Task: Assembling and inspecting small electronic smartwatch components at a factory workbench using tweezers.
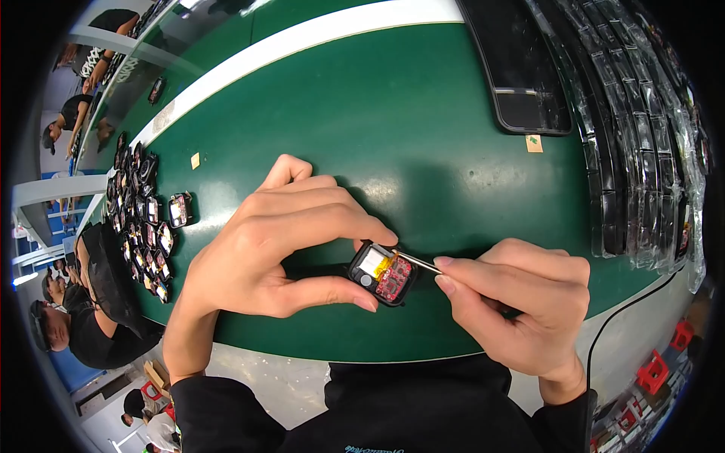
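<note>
Between the thumb and fingers of my left hand (279, 234) is a small black device housing (384, 273), its inside facing up. A silvery battery, yellow tape, a round grey part and a red circuit board show in it. My right hand (521, 298) pinches slim metal tweezers (421, 262), which slant leftward. Their tip is at the upper edge of the housing, near the yellow tape; whether it grips anything there is too small to tell.
Many similar opened devices (143, 226) lie piled at the left of the green table (377, 136), one (180, 210) slightly apart. A black tray (525, 75) lies at the far right, beside stacked plastic-wrapped black trays (642, 143). A black cable (612, 317) hangs at right. Other people sit at left.
</note>
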The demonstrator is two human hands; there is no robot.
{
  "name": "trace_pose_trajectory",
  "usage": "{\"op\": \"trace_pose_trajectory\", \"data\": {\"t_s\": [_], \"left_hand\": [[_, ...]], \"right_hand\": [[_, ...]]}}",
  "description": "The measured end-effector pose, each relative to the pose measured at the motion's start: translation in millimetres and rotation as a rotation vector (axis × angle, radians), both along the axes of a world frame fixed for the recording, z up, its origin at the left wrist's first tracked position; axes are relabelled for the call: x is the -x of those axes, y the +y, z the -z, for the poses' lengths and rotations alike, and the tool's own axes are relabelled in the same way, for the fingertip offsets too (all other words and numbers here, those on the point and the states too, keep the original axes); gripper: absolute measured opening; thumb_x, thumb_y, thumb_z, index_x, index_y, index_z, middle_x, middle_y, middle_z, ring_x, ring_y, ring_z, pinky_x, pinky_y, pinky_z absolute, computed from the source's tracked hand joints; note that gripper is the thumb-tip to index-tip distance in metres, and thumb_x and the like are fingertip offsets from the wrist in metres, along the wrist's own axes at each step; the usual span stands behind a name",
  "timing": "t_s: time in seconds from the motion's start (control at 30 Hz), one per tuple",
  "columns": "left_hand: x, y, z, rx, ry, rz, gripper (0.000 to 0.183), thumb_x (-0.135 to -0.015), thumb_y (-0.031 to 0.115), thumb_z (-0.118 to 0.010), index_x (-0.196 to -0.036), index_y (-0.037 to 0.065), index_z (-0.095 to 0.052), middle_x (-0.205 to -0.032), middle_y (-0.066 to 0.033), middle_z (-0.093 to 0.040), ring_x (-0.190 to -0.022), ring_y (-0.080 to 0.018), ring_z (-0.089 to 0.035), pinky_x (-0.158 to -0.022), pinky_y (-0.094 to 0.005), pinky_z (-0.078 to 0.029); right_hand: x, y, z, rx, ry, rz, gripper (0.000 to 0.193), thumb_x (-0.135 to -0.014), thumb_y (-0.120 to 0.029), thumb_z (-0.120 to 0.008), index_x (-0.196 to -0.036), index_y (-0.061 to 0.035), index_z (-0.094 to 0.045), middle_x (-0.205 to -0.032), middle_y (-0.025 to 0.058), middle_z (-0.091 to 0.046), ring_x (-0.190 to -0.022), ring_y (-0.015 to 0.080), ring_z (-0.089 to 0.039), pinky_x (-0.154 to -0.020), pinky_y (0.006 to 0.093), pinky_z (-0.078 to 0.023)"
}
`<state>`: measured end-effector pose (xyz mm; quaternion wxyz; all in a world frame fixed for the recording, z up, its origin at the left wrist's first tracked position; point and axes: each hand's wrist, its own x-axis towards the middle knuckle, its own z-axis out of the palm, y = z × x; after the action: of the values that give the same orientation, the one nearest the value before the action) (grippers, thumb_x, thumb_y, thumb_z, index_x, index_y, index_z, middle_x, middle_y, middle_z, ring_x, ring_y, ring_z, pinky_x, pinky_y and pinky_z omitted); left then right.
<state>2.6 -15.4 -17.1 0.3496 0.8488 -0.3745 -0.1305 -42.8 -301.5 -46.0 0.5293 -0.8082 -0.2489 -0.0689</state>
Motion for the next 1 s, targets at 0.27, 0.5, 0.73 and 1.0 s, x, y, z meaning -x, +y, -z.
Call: {"op": "trace_pose_trajectory", "data": {"t_s": [0.27,0.5,0.73,1.0], "left_hand": [[0.3,-4.0,-0.7,-0.036,-0.025,0.017,0.058,-0.072,0.048,-0.1,-0.111,0.008,-0.085,-0.098,-0.0031,-0.082,-0.079,-0.0188,-0.066,-0.082,-0.039,-0.033],[2.2,-6.7,-0.2,-0.014,-0.114,0.039,0.052,-0.074,0.049,-0.099,-0.107,0.011,-0.086,-0.091,-0.0009,-0.078,-0.072,-0.0177,-0.061,-0.08,-0.0392,-0.031],[1.7,-6.1,1.2,-0.008,-0.129,0.045,0.053,-0.074,0.049,-0.098,-0.109,0.011,-0.086,-0.091,-0.0006,-0.077,-0.072,-0.0173,-0.061,-0.08,-0.0388,-0.031],[1.8,-6.7,0.4,-0.01,-0.111,0.058,0.051,-0.074,0.045,-0.099,-0.109,0.01,-0.086,-0.092,-0.0008,-0.078,-0.075,-0.0182,-0.063,-0.081,-0.0387,-0.032]], "right_hand": [[0.6,-0.1,2.7,0.016,0.003,-0.031,0.025,-0.075,0.011,-0.086,-0.099,0.0037,-0.083,-0.071,0.0036,-0.061,-0.051,0.0159,-0.058,-0.046,0.0307,-0.043],[0.4,0.2,3.1,0.02,-0.009,-0.051,0.025,-0.076,0.01,-0.086,-0.1,0.0034,-0.082,-0.071,0.0036,-0.061,-0.052,0.0165,-0.059,-0.047,0.0314,-0.044],[2.2,-2.3,4.4,0.012,-0.016,-0.058,0.024,-0.078,0.009,-0.086,-0.1,0.0032,-0.082,-0.072,0.0037,-0.061,-0.052,0.0166,-0.058,-0.046,0.0316,-0.044],[5.8,-1.4,3.4,0.006,-0.008,-0.047,0.021,-0.079,0.008,-0.086,-0.099,0.0036,-0.081,-0.072,0.0042,-0.059,-0.051,0.0172,-0.056,-0.046,0.0323,-0.043]]}}
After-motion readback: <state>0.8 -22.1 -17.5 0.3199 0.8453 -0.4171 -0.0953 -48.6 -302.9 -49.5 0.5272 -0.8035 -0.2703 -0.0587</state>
